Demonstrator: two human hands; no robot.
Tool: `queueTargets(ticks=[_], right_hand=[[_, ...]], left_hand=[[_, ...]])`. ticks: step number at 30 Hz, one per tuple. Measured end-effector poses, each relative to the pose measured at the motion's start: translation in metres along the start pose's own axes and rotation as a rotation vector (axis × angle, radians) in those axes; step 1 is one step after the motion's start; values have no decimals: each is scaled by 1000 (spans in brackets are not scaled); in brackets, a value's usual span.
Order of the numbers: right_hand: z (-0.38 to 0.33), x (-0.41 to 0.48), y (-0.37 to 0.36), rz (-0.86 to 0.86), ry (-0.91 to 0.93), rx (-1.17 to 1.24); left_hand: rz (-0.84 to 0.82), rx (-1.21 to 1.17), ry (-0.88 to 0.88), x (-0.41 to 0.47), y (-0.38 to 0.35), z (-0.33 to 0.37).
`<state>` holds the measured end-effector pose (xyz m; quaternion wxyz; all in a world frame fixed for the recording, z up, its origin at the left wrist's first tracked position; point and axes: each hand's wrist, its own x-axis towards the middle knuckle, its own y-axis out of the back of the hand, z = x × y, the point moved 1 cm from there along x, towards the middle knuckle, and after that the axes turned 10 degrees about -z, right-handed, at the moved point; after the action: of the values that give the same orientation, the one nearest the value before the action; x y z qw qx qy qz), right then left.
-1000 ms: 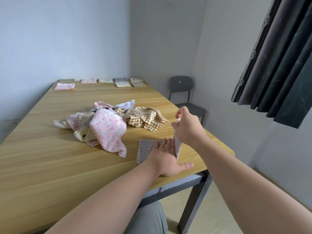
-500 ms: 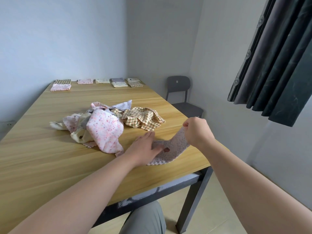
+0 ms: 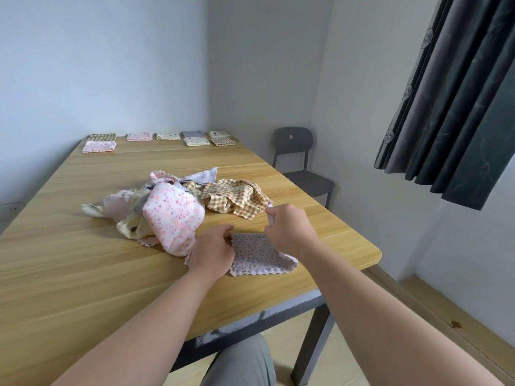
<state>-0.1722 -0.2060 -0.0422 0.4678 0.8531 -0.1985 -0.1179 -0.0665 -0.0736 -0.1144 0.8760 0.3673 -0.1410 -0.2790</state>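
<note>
There is one view, from a camera worn on the person's head. It faces forward and down, along both forearms, toward the far corner of the room. The left hand and the right hand, both at the spotted cloth, are near the lens, slightly below the middle of the picture. The wide angle reaches far. Beyond the hands it takes in the whole table up to the folded cloths by the wall. To the right of the right hand it shows a chair and a curtain, and under the hands the person's knee.
</note>
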Motion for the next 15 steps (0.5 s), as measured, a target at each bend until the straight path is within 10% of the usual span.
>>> queueTargets(ticks=[15], right_hand=[[-18, -4, -43, -164, 8, 50]], left_hand=[[67, -120, 11, 11, -1, -13]])
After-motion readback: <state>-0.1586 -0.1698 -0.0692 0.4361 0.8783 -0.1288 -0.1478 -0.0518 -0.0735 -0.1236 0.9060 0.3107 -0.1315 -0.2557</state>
